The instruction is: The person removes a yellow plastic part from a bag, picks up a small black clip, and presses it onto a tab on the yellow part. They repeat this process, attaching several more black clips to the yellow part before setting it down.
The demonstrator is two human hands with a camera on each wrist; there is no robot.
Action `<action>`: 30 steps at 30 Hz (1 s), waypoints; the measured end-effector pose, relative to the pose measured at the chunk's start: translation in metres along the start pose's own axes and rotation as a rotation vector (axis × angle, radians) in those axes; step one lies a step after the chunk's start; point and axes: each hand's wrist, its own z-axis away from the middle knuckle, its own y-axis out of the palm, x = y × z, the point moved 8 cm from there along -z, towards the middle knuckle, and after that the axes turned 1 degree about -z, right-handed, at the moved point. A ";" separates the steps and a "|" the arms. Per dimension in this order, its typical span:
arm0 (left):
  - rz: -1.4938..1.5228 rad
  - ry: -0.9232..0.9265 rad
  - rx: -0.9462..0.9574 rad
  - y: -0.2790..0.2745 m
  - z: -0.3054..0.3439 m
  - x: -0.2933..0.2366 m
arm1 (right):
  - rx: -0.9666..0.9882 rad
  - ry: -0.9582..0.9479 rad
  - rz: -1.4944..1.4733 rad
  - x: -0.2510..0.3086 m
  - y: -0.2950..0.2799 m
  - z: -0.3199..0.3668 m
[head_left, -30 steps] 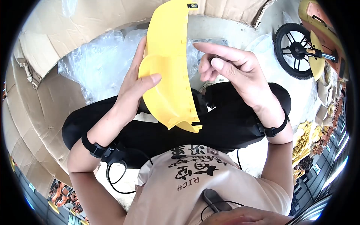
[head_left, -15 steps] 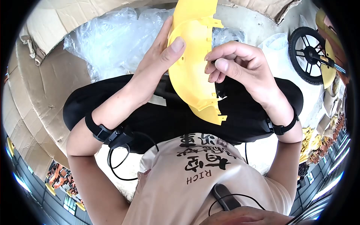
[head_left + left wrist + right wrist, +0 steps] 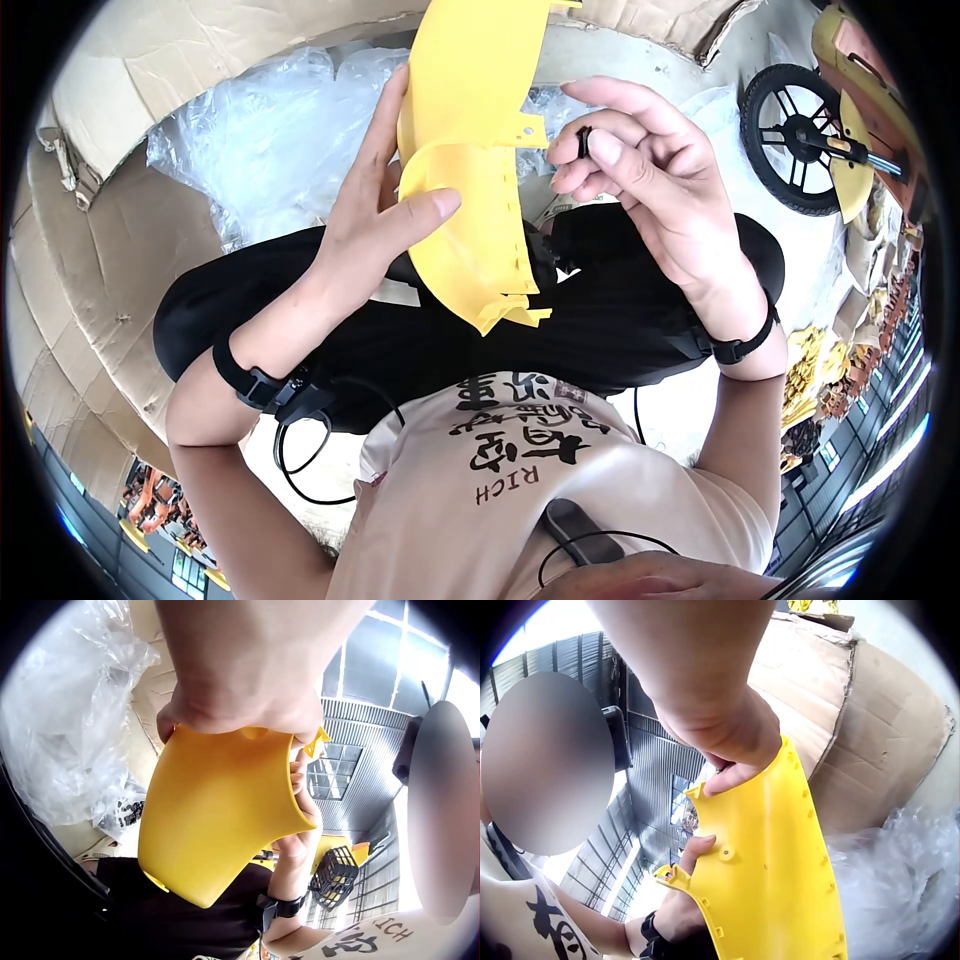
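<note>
A curved yellow plastic cover (image 3: pixel 470 90) stands above the person's crossed legs, in the left hand (image 3: pixel 360 210). That thumb lies on the inner face while the fingers go behind the far side. The left wrist view shows the cover's smooth outer side (image 3: pixel 217 817); small tabs line the inner edge in the right wrist view (image 3: pixel 772 855). Just right of the cover in the head view, the right hand (image 3: pixel 670 190) pinches a small black piece (image 3: pixel 583 140) between thumb and fingers. Its exact kind is too small to tell. The index finger points out above it.
Clear plastic wrapping (image 3: pixel 270 150) lies beyond the legs, beside large cardboard sheets (image 3: pixel 90 270). At right stands a black spoked wheel (image 3: pixel 790 140) on an orange and yellow machine. Several yellow parts (image 3: pixel 805 385) are heaped farther right. A black cable (image 3: pixel 290 480) hangs from the left wrist strap.
The cover has shifted left and turned in the left hand's grip. The right hand has come away from its edge and up, and the black piece now shows more plainly between its fingertips.
</note>
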 end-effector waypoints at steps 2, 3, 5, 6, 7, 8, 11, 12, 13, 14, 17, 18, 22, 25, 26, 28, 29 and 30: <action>-0.051 0.080 -0.010 0.001 0.000 -0.007 | -0.014 0.023 -0.034 -0.001 -0.001 0.002; -0.052 0.077 -0.006 0.001 0.000 -0.006 | -0.008 0.045 -0.003 -0.003 -0.002 0.002; -0.171 0.169 -0.039 -0.004 0.001 -0.010 | -0.008 0.068 0.025 -0.006 -0.003 0.004; -0.172 0.164 -0.034 -0.005 0.001 -0.009 | -0.013 0.041 0.036 -0.005 -0.003 0.004; -0.259 0.219 -0.034 -0.005 0.001 -0.013 | -0.017 0.014 0.047 -0.003 -0.003 0.004; -0.346 0.275 -0.032 -0.005 0.001 -0.017 | -0.023 0.014 0.044 -0.003 -0.003 0.004; -0.336 0.301 -0.024 -0.003 0.001 -0.015 | -0.013 0.041 0.058 -0.002 -0.003 0.004; -0.337 0.300 -0.020 -0.003 0.000 -0.015 | 0.006 0.055 0.006 -0.002 -0.002 0.004; -0.338 0.306 -0.022 -0.003 0.000 -0.016 | 0.027 0.069 -0.047 -0.002 -0.001 0.004; -0.340 0.314 -0.024 -0.003 0.000 -0.017 | 0.024 0.068 -0.049 -0.001 -0.002 0.004; -0.355 0.308 -0.015 -0.001 -0.001 -0.016 | 0.055 0.119 -0.087 -0.003 -0.001 0.006; -0.355 0.307 -0.013 -0.002 -0.001 -0.015 | 0.052 0.131 -0.102 -0.003 0.000 0.007; -0.361 0.347 -0.003 -0.001 0.000 -0.017 | 0.060 0.170 -0.094 -0.003 0.000 0.008; -0.389 0.391 -0.009 -0.002 0.000 -0.019 | 0.059 0.192 -0.105 -0.008 0.000 0.008; -0.414 0.414 -0.009 -0.002 0.000 -0.021 | 0.057 0.192 -0.108 -0.008 0.001 0.007; -0.439 0.416 -0.012 -0.003 0.000 -0.020 | 0.062 0.216 -0.146 -0.011 0.004 0.008; -0.462 0.421 -0.018 -0.003 0.001 -0.021 | 0.061 0.215 -0.149 -0.011 0.003 0.007; -0.464 0.420 -0.016 -0.003 0.000 -0.022 | 0.059 0.221 -0.160 -0.011 0.002 0.007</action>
